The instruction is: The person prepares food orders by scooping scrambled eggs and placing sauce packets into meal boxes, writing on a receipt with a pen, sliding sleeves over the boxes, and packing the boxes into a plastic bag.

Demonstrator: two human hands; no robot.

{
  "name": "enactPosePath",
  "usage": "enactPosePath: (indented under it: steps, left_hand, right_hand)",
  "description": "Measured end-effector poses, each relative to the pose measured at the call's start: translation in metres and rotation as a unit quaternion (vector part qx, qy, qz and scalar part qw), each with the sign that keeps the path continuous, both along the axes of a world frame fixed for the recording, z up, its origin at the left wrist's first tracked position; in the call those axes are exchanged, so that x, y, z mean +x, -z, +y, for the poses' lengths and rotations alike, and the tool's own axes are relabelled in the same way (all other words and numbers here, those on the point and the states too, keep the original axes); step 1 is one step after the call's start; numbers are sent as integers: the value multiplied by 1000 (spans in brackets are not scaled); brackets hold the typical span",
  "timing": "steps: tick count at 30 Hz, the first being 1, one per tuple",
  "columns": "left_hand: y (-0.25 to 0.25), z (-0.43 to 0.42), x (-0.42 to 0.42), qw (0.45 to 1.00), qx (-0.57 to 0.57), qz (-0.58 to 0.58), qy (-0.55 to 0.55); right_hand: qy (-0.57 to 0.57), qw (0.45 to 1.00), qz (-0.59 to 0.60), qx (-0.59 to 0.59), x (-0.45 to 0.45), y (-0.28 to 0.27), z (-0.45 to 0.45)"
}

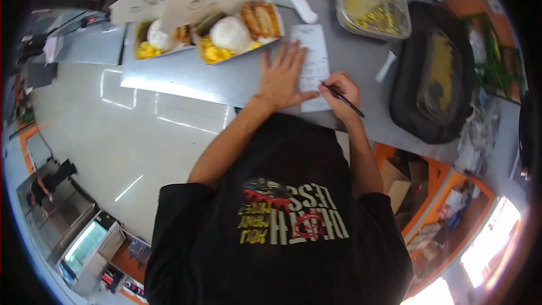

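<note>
A long white paper slip with faint print lies on the metal table. My left hand is spread flat, its fingers and thumb reaching onto the slip's left edge. With my right hand I grip a dark pen, its tip over the slip's lower right part. Beyond my left hand stand two open cardboard food boxes; the nearer box holds a white mound, yellow pieces and sliced browned food. The other box has similar contents.
A clear tray of yellow food sits at the top right, near a white packet. A black case bears another container. Orange shelving is below right. Another person is far left.
</note>
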State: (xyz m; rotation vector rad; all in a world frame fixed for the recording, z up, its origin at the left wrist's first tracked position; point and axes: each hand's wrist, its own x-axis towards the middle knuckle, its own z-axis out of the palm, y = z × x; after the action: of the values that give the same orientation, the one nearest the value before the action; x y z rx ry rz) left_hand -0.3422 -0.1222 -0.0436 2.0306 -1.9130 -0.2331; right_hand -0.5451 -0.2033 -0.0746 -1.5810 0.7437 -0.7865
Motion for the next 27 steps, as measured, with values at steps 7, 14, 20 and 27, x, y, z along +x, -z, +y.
enactPosePath:
  steps: [7, 14, 20, 27]
  left_hand:
    - [-3, -1, -1, 999, 15, -32, 4]
    - [-1, -2, -1, 998, 36, -44, 10]
    - [-3, -3, -2, 998, 42, -50, 10]
    - [0, -3, 0, 998, 43, -47, 14]
  right_hand:
    - [-8, 999, 23, -30, 7, -24, 1]
    - [-6, 993, 82, -90, 3, -25, 4]
    - [-20, 993, 68, -97, 11, -30, 1]
    - [-40, 994, 73, -70, 9, -18, -3]
